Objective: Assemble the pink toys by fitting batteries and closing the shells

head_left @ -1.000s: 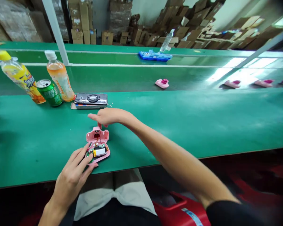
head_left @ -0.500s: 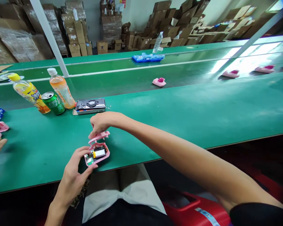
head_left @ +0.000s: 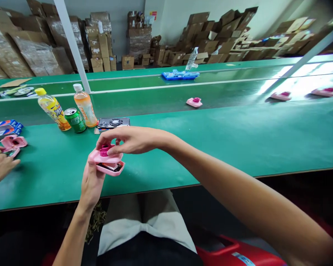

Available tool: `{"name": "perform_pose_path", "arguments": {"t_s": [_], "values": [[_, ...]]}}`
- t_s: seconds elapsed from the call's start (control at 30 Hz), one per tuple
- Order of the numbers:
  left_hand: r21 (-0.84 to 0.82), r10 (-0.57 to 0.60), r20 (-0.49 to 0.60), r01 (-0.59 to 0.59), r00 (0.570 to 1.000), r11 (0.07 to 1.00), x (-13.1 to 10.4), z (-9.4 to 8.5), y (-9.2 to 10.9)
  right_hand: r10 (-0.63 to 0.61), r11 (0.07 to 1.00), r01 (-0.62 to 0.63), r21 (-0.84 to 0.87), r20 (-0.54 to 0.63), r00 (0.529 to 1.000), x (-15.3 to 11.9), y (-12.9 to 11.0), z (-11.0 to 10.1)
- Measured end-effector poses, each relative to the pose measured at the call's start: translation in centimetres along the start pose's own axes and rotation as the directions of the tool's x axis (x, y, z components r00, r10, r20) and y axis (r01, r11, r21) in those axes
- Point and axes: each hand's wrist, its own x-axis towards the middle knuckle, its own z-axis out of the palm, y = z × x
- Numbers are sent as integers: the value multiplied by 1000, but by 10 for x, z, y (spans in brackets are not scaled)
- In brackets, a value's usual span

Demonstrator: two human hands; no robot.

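Above the green table (head_left: 224, 147), my left hand (head_left: 93, 177) grips the left side of a pink camera-shaped case (head_left: 109, 170). Its front cover, with a magenta lens ring (head_left: 104, 150), lies over the back half, and a gap on the right side shows dark and white parts inside. My right hand (head_left: 122, 141) is on top, its fingers and thumb closed around the lens ring of the cover.
Behind my hands are a black device (head_left: 115, 122), a green can (head_left: 75, 120) and two drink bottles (head_left: 85, 105). Pink cases (head_left: 194, 102) sit on the belt. At the left, a person's hand (head_left: 0, 164) touches an open pink case (head_left: 14, 142).
The case has been lifted off the table. My right hand has brought its raised cover down over the back half and now holds the lens ring. The view has shifted left.
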Motion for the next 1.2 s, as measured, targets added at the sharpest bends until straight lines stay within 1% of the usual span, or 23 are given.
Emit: {"name": "perform_pose_path", "arguments": {"t_s": [0.03,0.07,0.1,0.13,0.2,0.23,0.3,0.37,0.43,0.5,0.53,0.6,0.7,0.77,0.83,0.9,0.93,1.0,1.07,1.17,1.2], "values": [[-61,-9,-3,9,1000,998,1,3,1,2,1000,-2,-1,-8,1000,0,-1,-2],[-138,-24,-24,20,999,990,2,6,2,4,1000,-5,-20,-52,999,-1,-3,-2],[-211,-42,-63,28,997,977,4,9,2,11,997,-20,-69,-137,991,-2,-4,0],[-267,-61,-111,30,992,963,5,12,2,22,987,-61,-147,-253,967,-5,-6,5],[-330,-102,-206,29,973,943,8,17,1,26,919,-211,-334,-483,875,-13,-8,21],[-351,-124,-238,34,963,936,10,20,1,17,863,-292,-412,-554,833,-17,-9,32],[-376,-160,-272,49,949,925,14,25,0,18,761,-412,-501,-619,785,-27,-6,56],[-373,-168,-282,53,945,926,17,30,-1,52,728,-488,-481,-671,739,-34,-1,77],[-352,-156,-301,42,941,935,20,36,-3,130,741,-560,-372,-739,662,-36,3,91],[-326,-140,-345,21,928,945,23,42,-5,211,757,-608,-240,-791,575,-35,6,99],[-314,-133,-363,13,922,949,24,46,-7,243,761,-621,-188,-805,541,-33,7,101],[-287,-119,-381,5,917,958,27,52,-10,286,777,-620,-107,-818,499,-28,8,104],[-234,-102,-332,23,938,972,31,58,-15,344,825,-563,34,-821,454,-23,10,106],[-158,-83,-338,30,937,987,33,59,-19,400,854,-491,171,-819,411,-22,12,107],[-74,-43,-384,16,922,997,35,59,-23,464,862,-399,313,-804,371,-22,14,108],[-19,2,-417,-11,909,1000,36,59,-27,517,850,-315,421,-782,348,-21,17,111],[-9,17,-420,-23,907,1000,37,60,-29,525,849,-285,446,-779,343,-21,19,113],[-2,27,-424,-31,905,1000,37,62,-31,487,871,-254,420,-804,341,-20,23,118],[0,23,-430,-25,903,1000,37,64,-31,395,911,-261,319,-856,333,-19,29,125],[-33,-18,-421,5,907,999,36,68,-29,264,936,-308,171,-919,292,-19,39,134],[-51,-31,-421,11,907,999,36,68,-28,229,943,-303,140,-932,281,-20,42,137]]}}
